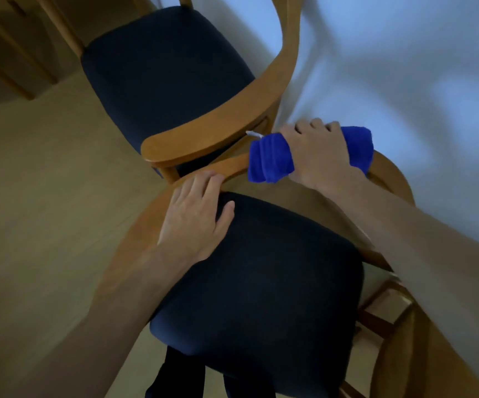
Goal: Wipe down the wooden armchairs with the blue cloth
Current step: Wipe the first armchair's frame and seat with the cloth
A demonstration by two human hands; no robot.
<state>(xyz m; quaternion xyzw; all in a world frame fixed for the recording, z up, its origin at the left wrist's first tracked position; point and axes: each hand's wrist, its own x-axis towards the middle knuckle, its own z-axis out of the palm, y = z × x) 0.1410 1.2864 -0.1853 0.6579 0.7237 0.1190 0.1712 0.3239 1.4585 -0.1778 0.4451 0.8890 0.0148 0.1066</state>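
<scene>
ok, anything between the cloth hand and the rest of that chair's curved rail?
Nothing visible. The right hand presses the blue cloth directly on the near armchair's wooden rail. The left hand rests further along the same rail by the seat, so a leftward wipe would meet it.

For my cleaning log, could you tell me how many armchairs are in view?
2: the near armchair under both hands, and the far armchair beyond it. Others may stand out of frame.

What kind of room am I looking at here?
Probably an indoor dining or meeting room: two matching wooden armchairs with dark seats beside a white wall, on a tan floor, with more wooden furniture legs behind.
</scene>
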